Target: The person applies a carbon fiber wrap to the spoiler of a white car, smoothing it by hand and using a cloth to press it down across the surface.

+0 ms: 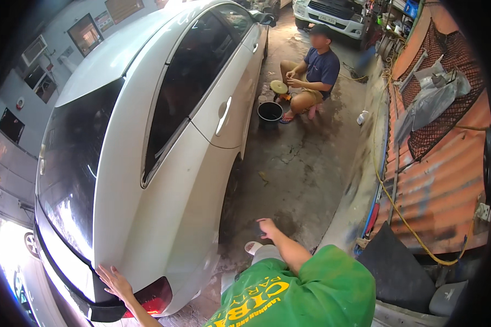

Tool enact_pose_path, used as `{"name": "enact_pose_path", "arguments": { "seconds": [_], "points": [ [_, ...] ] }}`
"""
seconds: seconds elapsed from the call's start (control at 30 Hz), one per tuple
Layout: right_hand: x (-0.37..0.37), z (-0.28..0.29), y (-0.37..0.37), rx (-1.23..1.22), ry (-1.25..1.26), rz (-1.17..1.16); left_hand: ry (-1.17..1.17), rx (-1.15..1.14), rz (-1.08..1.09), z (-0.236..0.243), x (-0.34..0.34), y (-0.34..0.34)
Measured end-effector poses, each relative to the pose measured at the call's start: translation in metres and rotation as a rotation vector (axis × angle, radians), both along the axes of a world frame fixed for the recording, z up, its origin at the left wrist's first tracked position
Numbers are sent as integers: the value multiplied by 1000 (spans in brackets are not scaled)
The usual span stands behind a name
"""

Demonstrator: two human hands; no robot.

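A white car [191, 174] fills the left side, its dark rear window and red tail light [154, 297] nearest to me. My left hand [113, 282] lies flat on the rear corner of the body, fingers spread, above the tail light. Nothing is held in it. My right hand [267, 228] hangs over the concrete floor beside the rear wheel, apart from the car. Its fingers look curled, with a small dark thing at them that I cannot make out.
Farther along the car, a person [319, 68] in a dark blue shirt squats by a black bucket [270, 112] and a round yellowish pad [279, 87]. A yellow hose [403, 218] runs along the orange corrugated wall [447, 191] at right. Another white vehicle [330, 16] stands at the back.
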State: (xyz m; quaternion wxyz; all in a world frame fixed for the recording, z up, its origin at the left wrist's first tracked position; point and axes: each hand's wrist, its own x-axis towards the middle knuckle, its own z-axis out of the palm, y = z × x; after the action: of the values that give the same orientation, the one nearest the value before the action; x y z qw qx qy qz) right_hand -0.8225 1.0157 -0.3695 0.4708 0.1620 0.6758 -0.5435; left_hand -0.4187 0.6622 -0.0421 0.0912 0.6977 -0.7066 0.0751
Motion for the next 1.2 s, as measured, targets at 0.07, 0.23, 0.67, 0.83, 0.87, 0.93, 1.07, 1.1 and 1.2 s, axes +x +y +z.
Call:
{"name": "enact_pose_path", "arguments": {
  "seconds": [0.07,0.23,0.67,0.83,0.87,0.93,1.07,1.1,1.2],
  "points": [
    [-19,-15,40,38,20,-82,19,-54,-31,2,-6,-10],
    [-28,8,70,250,79,-125,56,-96,-179,2,20,-25],
    [314,238,-154,-568,-21,800,853,0,-444,20,238,110],
    [440,404,-279,-1035,790,852,1089,98,149,-66,380,198],
    [458,424,-307,-1080,922,783,1076,169,204,-75,396,215],
    [490,451,-354,-1147,1268,724,1067,313,294,-89,416,232],
    [569,440,-402,-1089,1734,1067,1079,477,233,-106,438,223],
    [589,410,-412,-884,1845,1280,1088,473,219,-110,440,216],
    [635,381,-451,-594,1941,1590,1175,410,285,-109,456,200]
  ]
}}
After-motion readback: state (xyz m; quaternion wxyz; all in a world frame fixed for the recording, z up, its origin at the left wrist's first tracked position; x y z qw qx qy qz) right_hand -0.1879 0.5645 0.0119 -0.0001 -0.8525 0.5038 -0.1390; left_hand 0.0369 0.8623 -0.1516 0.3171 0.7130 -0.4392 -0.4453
